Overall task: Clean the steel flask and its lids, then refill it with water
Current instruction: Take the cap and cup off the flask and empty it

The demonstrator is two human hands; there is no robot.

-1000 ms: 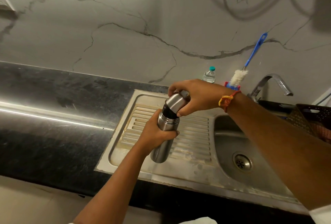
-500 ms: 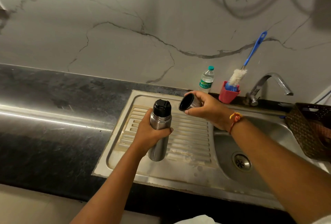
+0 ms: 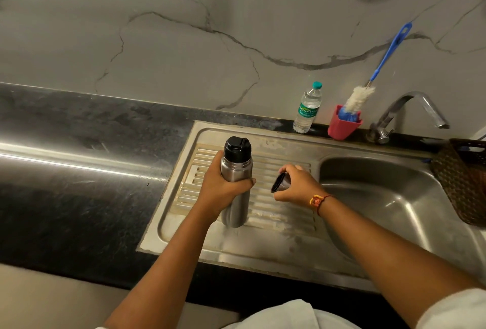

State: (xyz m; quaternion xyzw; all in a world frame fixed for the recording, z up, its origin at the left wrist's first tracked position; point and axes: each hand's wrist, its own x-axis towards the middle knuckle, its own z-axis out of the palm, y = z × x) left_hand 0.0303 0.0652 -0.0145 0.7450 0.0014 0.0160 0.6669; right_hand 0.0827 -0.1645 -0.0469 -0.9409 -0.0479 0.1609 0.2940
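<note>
The steel flask (image 3: 236, 192) stands upright on the ribbed drainboard (image 3: 284, 213), its black inner lid (image 3: 237, 148) still screwed on top. My left hand (image 3: 219, 188) grips the flask around its upper body. To the right, my right hand (image 3: 295, 184) holds the steel outer cap (image 3: 280, 183) low over the drainboard, with its dark opening facing left. The cap is apart from the flask.
The sink basin (image 3: 389, 197) lies to the right, with a tap (image 3: 410, 113) behind it. A small plastic water bottle (image 3: 307, 108) and a red holder (image 3: 343, 125) with a blue-handled bottle brush (image 3: 378, 66) stand at the back. A brown basket (image 3: 462, 179) sits far right. Black counter (image 3: 79, 171) stretches left.
My right hand took the outer cap off the flask, carried it right and lowered it toward the drainboard. My left hand set the flask more upright.
</note>
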